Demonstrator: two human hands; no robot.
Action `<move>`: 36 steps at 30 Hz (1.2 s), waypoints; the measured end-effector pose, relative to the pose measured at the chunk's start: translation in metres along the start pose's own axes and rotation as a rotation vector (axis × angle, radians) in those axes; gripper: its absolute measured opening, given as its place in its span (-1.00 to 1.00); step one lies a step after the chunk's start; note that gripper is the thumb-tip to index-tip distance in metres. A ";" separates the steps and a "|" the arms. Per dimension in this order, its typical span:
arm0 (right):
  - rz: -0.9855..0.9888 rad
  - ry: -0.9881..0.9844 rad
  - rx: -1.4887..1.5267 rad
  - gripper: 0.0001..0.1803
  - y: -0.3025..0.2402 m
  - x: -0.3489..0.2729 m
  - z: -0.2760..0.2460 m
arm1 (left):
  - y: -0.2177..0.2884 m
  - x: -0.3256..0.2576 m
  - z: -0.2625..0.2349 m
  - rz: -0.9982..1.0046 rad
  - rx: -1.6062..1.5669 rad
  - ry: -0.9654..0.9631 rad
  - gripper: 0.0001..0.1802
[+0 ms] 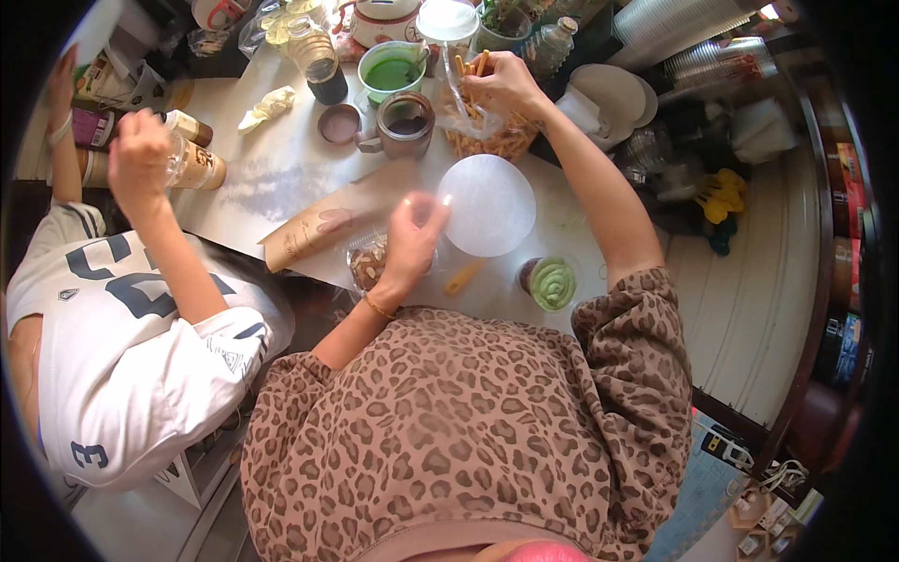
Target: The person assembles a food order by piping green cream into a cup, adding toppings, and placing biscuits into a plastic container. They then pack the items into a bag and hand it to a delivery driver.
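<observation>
Leopard-print top: the wearer's own, filling the bottom centre of the frame [459, 421].
Green-topped cup: upright at right of centre, a pale green swirl on top [551, 284]; neither hand touches it.
Yellow handle: lies on the desk [595, 178], left of that cup [464, 278].
Nut tub: clear, left of centre, just beside the left wrist [365, 267].
Left hand: centre of the frame, blurred [417, 234]; fingertips near the left edge of the white disc [487, 204]. Whether this grip is apart or together, I cannot tell.
Paper bag: brown, lying flat left of the left hand [318, 229].
Right hand: upper centre [506, 86], its grip clamped on thin tan sticks [483, 62].
Snack bag: clear plastic, directly below the right hand, full of similar sticks [478, 122].
Step in hand: apparently taking sticks out of the snack bag.
Next move: seems to call for lifting them clear without snagging the plastic; where they belong is uncertain, perhaps the green-topped cup.
Brown jar: open, left of the snack bag [405, 125].
Green bowl: behind the jar, holding green liquid [390, 73].
Co-worker's hand: upper left, near an iced drink [142, 155].
</observation>
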State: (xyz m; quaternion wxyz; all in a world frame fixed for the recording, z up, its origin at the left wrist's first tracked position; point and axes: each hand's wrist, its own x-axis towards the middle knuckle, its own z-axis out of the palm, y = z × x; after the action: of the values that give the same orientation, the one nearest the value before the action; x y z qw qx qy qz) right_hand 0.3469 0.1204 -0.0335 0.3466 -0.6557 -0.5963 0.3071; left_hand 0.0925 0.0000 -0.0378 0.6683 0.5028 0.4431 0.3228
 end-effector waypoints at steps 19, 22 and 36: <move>0.195 -0.541 -0.252 -0.80 -0.096 -0.113 -0.001 | -0.003 0.004 -0.006 -0.005 0.026 0.051 -0.79; 0.016 -0.410 -0.244 -0.72 -0.085 -0.119 0.008 | -0.001 0.004 -0.002 -0.026 -0.031 0.060 -0.78; -0.055 0.084 -0.196 -0.82 -0.095 -0.103 -0.024 | 0.005 0.000 0.001 -0.041 -0.055 0.024 -0.77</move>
State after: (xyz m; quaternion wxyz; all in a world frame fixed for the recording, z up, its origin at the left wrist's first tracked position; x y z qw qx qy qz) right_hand 0.3026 0.0205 0.0568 0.3137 -0.6822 -0.6261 0.2101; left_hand 0.0935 0.0015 -0.0333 0.6830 0.4713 0.4521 0.3270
